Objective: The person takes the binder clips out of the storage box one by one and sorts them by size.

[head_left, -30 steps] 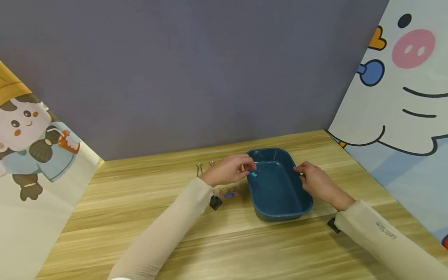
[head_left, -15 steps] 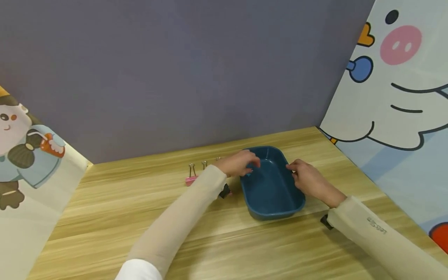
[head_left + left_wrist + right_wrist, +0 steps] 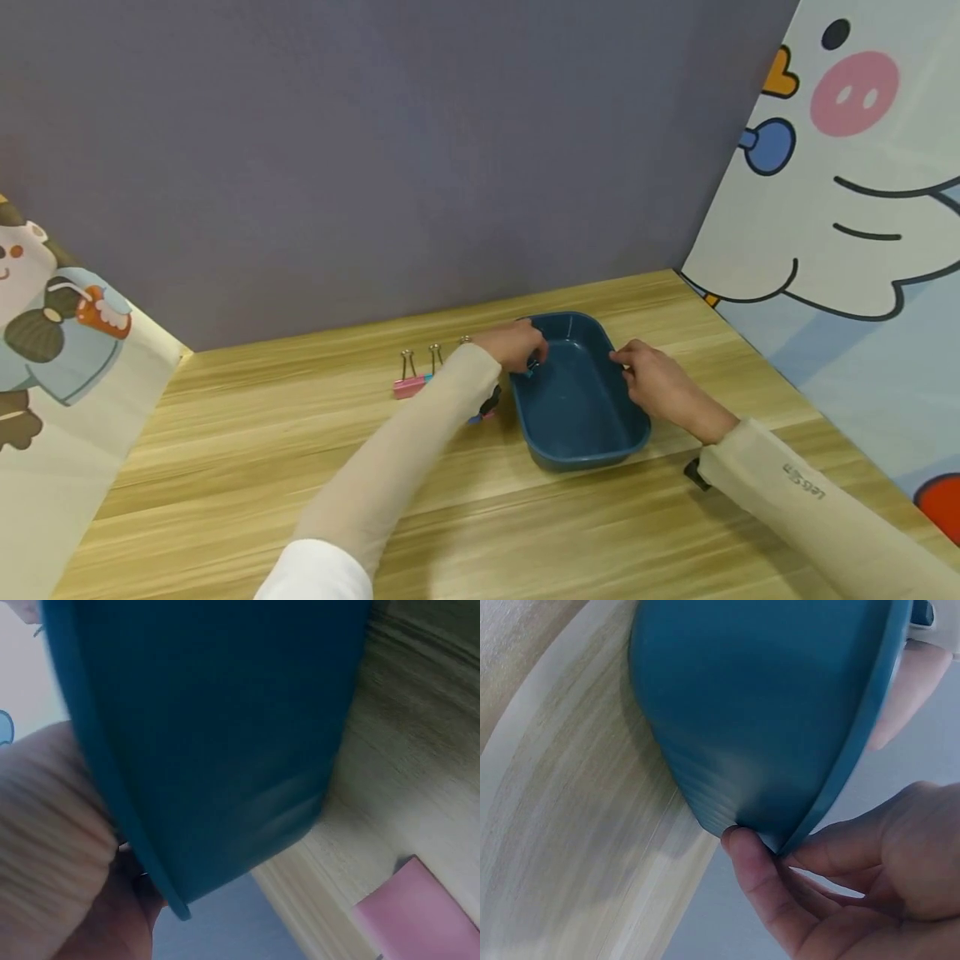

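A dark blue plastic tub (image 3: 581, 408) sits on the wooden table. At its left rim, my left hand (image 3: 517, 346) reaches over the edge with curled fingers and pinches a small teal binder clip (image 3: 528, 372). The clip's silver wire handles show beside the fingertips, and the rest is mostly hidden. In the left wrist view only part of this hand shows, behind the tub wall. My right hand (image 3: 660, 383) pinches the tub's right rim between thumb and fingers. In the right wrist view the thumb (image 3: 750, 859) presses the tub's outer wall just below the rim.
Left of the tub stands a large pink binder clip (image 3: 408, 387) with upright handles, beside more clips partly behind my left sleeve (image 3: 405, 450). Small blue and pink clips (image 3: 480, 417) peek out below that wrist. A grey panel (image 3: 420, 167) rises behind the table.
The teal clip hung from my left fingers at the left rim; the fingers then spread and now close around its handles. My right hand keeps its hold on the tub. The head view has shifted slightly.
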{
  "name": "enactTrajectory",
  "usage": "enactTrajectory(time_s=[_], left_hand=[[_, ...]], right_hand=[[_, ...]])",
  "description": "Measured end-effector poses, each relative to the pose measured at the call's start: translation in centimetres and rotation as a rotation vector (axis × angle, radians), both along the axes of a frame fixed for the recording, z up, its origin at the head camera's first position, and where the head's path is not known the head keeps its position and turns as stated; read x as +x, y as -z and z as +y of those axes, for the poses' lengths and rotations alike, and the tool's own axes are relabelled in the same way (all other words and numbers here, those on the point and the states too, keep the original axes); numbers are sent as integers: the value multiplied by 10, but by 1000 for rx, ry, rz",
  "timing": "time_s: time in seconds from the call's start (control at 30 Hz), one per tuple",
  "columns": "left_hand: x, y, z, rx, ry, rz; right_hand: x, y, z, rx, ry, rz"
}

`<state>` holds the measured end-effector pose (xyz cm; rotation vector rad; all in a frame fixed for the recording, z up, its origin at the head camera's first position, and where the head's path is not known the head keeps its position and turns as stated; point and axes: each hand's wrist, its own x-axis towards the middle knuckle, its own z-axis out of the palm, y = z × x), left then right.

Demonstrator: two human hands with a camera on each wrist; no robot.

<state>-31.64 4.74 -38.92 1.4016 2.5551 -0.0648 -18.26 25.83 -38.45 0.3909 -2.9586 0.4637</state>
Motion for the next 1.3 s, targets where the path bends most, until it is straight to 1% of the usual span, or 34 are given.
enactTrajectory(time_s=[0.1, 0.27, 0.43, 0.57, 0.67, 0.8, 0.9, 0.97, 1.1, 1.2, 1.3], left_hand=[[1, 0, 2, -17, -24, 9], [5, -4, 5, -28, -35, 18], [4, -4, 8, -29, -47, 40], [3, -1, 12, -28, -50, 62], [3, 1, 13, -32, -49, 56], [4, 1, 15, -37, -32, 48], [5, 0, 15, -25, -14, 20], [5, 1, 14, -14, -2, -19], [-1, 6, 14, 9, 25, -94], [-4, 10, 14, 30, 37, -119], [-5, 13, 16, 53, 49, -120]], right_hand=[[1, 0, 0, -7, 0, 0], [2, -1, 0, -19, 3, 3], [1, -3, 0, -28, -2, 12], [0, -3, 0, -24, -4, 22], [-1, -3, 0, -17, -7, 24], [0, -3, 1, -21, -3, 21], [1, -3, 1, -25, 1, 10], [2, -3, 0, -24, 1, 4], [2, -1, 0, -25, 3, 2], [2, 0, 0, -27, 8, 1], [2, 0, 1, -26, 13, -6]])
